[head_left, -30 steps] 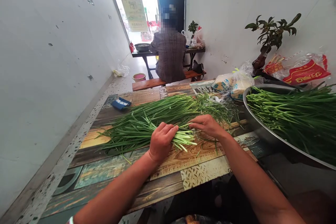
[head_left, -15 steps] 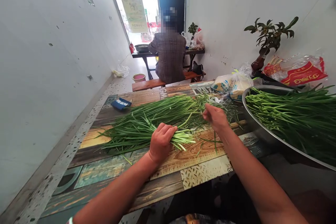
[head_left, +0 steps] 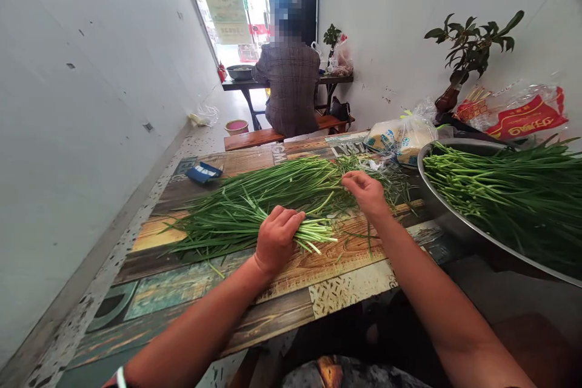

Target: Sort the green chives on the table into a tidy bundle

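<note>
My left hand is closed around a bunch of garlic chives, with the pale stem ends sticking out to the right and the green leaves trailing left. Behind it a larger pile of garlic chives lies on the wood-patterned table. My right hand is pinched at the stem ends of that pile. Whatever lies between its fingertips is too small to make out. Loose trimmings are scattered beside and behind the right hand.
A large metal bowl heaped with chives stands at the right. Behind it are clear plastic bags, red packaging and a potted plant. A blue box lies at the far left. Beyond, a person sits at another table.
My right hand has moved slightly left, its fingertips now at the pile's stem ends. The left hand keeps its hold on the bunch. The camera view has shifted a little.
</note>
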`<state>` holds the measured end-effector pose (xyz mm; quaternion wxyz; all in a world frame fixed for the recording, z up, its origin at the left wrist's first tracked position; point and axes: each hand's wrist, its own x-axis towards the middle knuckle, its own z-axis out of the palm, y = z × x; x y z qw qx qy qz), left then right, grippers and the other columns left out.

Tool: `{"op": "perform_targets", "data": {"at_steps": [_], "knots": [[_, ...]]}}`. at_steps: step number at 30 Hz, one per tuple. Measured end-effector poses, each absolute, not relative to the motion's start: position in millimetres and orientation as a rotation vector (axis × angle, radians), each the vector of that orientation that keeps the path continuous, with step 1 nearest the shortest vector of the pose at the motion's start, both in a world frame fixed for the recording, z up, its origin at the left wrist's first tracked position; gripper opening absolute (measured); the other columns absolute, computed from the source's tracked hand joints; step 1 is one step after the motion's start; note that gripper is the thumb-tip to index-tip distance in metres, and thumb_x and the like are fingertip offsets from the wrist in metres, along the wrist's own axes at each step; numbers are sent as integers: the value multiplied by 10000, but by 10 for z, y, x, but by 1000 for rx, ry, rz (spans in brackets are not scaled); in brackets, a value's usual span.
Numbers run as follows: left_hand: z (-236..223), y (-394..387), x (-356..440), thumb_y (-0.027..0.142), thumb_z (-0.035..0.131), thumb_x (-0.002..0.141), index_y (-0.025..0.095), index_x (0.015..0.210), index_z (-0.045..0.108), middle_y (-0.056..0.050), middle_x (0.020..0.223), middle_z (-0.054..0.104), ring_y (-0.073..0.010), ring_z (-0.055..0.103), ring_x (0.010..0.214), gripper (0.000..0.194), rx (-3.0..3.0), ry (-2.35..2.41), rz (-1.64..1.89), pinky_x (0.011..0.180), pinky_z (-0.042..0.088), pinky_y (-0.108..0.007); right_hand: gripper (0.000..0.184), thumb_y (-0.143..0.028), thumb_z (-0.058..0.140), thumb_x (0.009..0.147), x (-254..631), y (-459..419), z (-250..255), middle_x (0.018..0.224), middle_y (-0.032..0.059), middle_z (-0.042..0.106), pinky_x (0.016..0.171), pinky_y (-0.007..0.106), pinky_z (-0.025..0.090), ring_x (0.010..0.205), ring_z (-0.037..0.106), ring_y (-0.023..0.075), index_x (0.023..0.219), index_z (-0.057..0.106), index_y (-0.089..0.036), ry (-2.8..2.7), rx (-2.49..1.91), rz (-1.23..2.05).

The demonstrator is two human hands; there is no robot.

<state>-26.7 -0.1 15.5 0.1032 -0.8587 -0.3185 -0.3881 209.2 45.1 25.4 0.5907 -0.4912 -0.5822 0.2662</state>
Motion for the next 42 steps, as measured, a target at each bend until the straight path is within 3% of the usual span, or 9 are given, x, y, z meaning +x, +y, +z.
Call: {"op": "perform_targets", "data": {"at_steps": [4, 8, 12, 15, 23, 42], "knots": [[143, 2, -264, 148, 499, 842, 123, 960, 613, -83, 832, 655, -192, 493, 733, 165, -2532, -943, -1134, 672, 433, -310, 318, -436, 731, 639, 2179, 494, 249, 587, -45, 506, 554, 229, 386, 540, 443, 77, 648, 565, -165, -1138, -1212, 624], [165, -8, -260, 152, 494, 853, 129, 966, 610, -77, 831, 656, -186, 488, 722, 164, -2515, -946, -1121, 663, 428, -305, 319, -443, 720, 647, 2055, 377, 328, 651, -23, 582, 503, 216, 380, 531, 487, 75, 734, 606, -158, -1307, -1217, 882], [176, -10, -264, 184, 495, 864, 140, 976, 611, -74, 829, 657, -185, 494, 722, 167, -2516, -941, -1093, 660, 428, -307, 324, -455, 688, 661, 1943, 282, 378, 603, 6, 615, 436, 204, 363, 481, 513, 77, 643, 626, -137, -1406, -1208, 1310], [170, -6, -268, 182, 485, 866, 136, 983, 611, -78, 834, 658, -186, 499, 729, 178, -2523, -932, -1086, 664, 432, -312, 290, -412, 706, 638, 1918, 267, 376, 621, 15, 643, 455, 201, 402, 496, 550, 81, 648, 644, -129, -1329, -1136, 1429], [174, -13, -267, 191, 503, 859, 131, 976, 613, -75, 815, 655, -185, 484, 709, 171, -2528, -934, -1089, 646, 434, -313, 200, -309, 725, 590, 1885, 255, 379, 583, -5, 639, 439, 195, 416, 461, 545, 75, 641, 647, -131, -1255, -1088, 1469], [139, 6, -274, 177, 511, 826, 145, 1001, 592, -90, 884, 681, -196, 575, 750, 195, -2601, -921, -1081, 687, 470, -338, 216, -335, 720, 641, 1855, 261, 337, 627, -15, 622, 488, 211, 420, 493, 531, 69, 686, 635, -141, -1257, -1023, 1512]]}}
